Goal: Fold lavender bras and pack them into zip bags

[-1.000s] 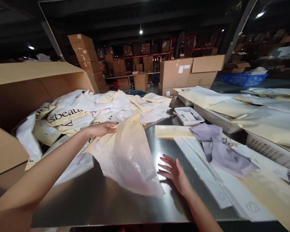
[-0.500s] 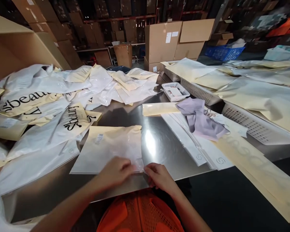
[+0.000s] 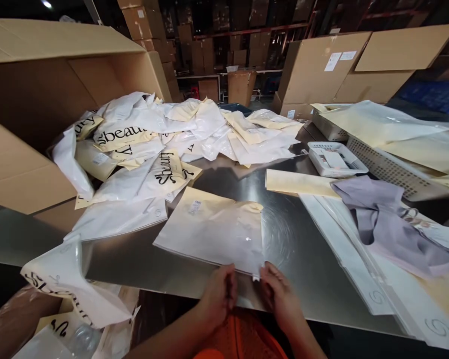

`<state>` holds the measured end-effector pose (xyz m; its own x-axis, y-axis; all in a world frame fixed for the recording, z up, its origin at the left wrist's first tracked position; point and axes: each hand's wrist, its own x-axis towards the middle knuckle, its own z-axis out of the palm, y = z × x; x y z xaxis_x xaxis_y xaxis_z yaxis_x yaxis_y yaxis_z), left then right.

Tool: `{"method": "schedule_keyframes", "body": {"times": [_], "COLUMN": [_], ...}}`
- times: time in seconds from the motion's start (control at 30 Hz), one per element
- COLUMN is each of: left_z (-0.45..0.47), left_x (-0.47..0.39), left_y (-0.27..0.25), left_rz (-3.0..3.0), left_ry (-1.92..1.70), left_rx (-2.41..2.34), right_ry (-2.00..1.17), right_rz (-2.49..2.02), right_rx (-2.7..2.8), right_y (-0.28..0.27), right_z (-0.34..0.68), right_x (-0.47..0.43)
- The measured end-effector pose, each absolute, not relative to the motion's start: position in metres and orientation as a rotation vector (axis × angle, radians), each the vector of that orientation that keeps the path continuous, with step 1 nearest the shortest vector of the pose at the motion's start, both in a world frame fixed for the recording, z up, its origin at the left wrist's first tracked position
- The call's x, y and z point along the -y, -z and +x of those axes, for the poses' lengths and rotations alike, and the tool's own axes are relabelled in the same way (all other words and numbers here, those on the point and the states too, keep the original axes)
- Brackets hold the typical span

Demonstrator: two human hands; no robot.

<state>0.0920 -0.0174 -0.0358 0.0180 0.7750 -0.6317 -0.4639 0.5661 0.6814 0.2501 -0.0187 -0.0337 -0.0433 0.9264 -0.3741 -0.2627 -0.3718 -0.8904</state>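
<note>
Flat pouch (image 3: 213,230) on the counter (image 3: 295,239), stretching up-left from its near corner, where left hand (image 3: 219,294) and right hand (image 3: 279,294) fingers pinch its edge together.

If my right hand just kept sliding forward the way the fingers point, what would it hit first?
Probably the pouch itself: the right hand already pinches its near corner and points up and slightly left across it. Beyond lies bare table.

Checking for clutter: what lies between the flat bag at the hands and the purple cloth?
Only bare steel table, in the head view, between the flat bag and the purple cloth.
</note>
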Motion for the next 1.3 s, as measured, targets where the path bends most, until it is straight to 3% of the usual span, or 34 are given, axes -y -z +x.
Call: {"method": "schedule_keyframes", "body": {"times": [0.23, 0.3, 0.4, 0.53, 0.63, 0.7, 0.83, 1.07, 1.17, 1.3], "left_z": [-0.054, -0.064, -0.034, 0.044, 0.092, 0.111, 0.119, 0.108, 0.107, 0.108], "left_x": [0.020, 0.029, 0.035, 0.010, -0.023, -0.041, -0.062, -0.077, -0.076, -0.075], "left_y": [0.021, 0.019, 0.015, 0.014, 0.023, 0.028, 0.012, -0.061, -0.076, -0.090], "left_rz": [0.216, 0.457, 1.403, 2.541, 2.816, 2.841, 2.837, 2.789, 2.803, 2.863], "left_ry": [-1.658, -1.766, -1.521, -0.861, -0.295, -0.103, -0.039, -0.196, -0.289, -0.179], "left_rx": [-1.605, -1.766, -1.872, -1.482, -1.330, -1.292, -1.215, -1.306, -1.384, -1.469], "right_ry": [-1.169, -1.081, -1.011, -0.948, -0.880, -0.842, -0.674, 0.223, 0.277, 0.159], "right_rz": [-1.355, -1.469, -1.513, -1.620, -1.680, -1.639, -1.603, -1.527, -1.590, -1.997], "right_rx": [0.306, 0.362, 0.488, 0.693, 0.913, 1.044, 1.276, 1.701, 1.993, 2.131], "right_y": [0.039, 0.045, 0.054, 0.061, 0.062, 0.061, 0.057, 0.036, 0.028, 0.028], "right_z": [0.330, 0.329, 0.315, 0.305, 0.308, 0.311, 0.318, 0.306, 0.279, 0.243], "right_x": [0.013, 0.015, 0.018, 0.018, 0.022, 0.026, 0.032, 0.006, -0.013, -0.033]}}
